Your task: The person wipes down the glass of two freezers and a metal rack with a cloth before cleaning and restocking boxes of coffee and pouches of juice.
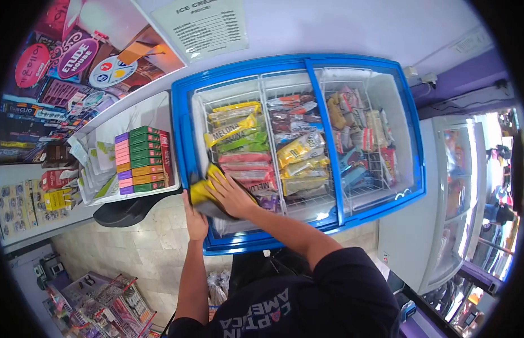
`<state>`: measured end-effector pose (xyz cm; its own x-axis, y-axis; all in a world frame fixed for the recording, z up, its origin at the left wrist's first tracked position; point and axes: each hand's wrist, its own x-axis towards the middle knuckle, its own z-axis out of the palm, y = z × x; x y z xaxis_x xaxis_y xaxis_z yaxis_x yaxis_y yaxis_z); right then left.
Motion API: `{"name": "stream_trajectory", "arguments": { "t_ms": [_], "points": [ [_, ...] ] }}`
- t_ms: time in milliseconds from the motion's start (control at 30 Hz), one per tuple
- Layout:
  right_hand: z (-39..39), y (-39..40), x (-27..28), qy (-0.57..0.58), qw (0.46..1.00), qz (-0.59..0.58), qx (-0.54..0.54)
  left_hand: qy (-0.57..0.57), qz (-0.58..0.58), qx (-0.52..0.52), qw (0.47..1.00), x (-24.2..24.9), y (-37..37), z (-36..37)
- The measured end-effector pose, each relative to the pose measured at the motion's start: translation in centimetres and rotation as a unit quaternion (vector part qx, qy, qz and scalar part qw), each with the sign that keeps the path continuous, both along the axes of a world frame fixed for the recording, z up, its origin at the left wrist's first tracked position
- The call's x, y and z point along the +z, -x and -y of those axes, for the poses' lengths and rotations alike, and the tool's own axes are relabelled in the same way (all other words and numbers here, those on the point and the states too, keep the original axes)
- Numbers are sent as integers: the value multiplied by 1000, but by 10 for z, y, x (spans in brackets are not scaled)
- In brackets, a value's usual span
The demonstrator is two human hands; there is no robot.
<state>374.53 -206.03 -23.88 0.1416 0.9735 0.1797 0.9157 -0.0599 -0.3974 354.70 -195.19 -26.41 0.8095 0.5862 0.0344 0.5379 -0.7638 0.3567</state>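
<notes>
A chest freezer with a blue frame (324, 124) and a clear sliding top stands before me, wrapped ice creams in wire baskets showing through it. My right hand (231, 194) lies spread on a yellow and grey cloth (203, 191), pressing it on the glass at the near left part of the freezer. Part of the cloth is blurred. Beside it, my left hand (195, 218) rests at the freezer's left edge by the cloth; its fingers are partly hidden. Yellow Melona packs (231, 132) and pink packs (248, 168) lie under the glass.
Left of the freezer, a white bin (174, 174) holds stacked small boxes (141, 158) and packets. Cosmetics shelves (42, 124) fill the far left. A price sheet (203, 28) hangs on the wall. An upright glass-door cooler (436, 197) stands at the right.
</notes>
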Motion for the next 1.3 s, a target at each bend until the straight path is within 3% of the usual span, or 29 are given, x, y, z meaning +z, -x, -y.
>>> {"name": "stream_trajectory", "arguments": {
  "t_ms": [100, 167, 267, 400, 533, 567, 667, 767, 867, 967, 1000, 1067, 1133, 1200, 1233, 1300],
  "points": [
    [102, -23, 6, 96, 982, -123, -104, 21, 29, -16, 999, 37, -22, 2],
    [151, -67, 24, 165, 960, -48, -223, 17, 32, -17, 999, 39, -23, 2],
    [172, -159, 3, 84, 937, 55, -336, 17, 26, -19, 999, 39, -25, 5],
    [99, -259, -26, 26, 940, 126, -316, 8, 25, -21, 999, 40, -26, 2],
    [-7, -347, -67, -17, 901, 206, -381, 32, 31, -5, 999, 37, -25, 1],
    [-39, -342, -72, -10, 881, 250, -401, 34, 21, -3, 999, 35, -22, 1],
    [-128, -245, -11, 146, 943, 131, -270, 56, 18, 3, 998, 37, -22, -2],
    [-156, -128, 3, 79, 975, 79, -192, 38, 26, -7, 999, 37, -22, -7],
    [-104, -18, -8, 141, 969, 156, -133, 44, 30, -8, 999, 36, -18, -2],
    [2, 32, -2, 93, 994, 43, -49, 57, 18, -5, 998, 41, -18, -2],
    [35, 29, 8, 79, 996, 7, -41, 53, 25, -5, 998, 40, -18, 0],
    [93, -5, 34, 197, 978, -21, -64, 42, 36, -6, 998, 37, -18, -1],
    [128, -57, 34, 246, 956, 34, -153, 33, 32, -1, 999, 37, -21, -1],
    [137, -128, 21, 217, 940, 92, -247, 27, 30, -3, 999, 38, -21, 0],
    [136, -169, -2, 142, 938, 155, -276, 28, 29, -3, 999, 37, -22, 0],
    [108, -243, -34, 83, 934, 167, -306, 30, 27, 2, 999, 36, -21, 0]
  ]
}}
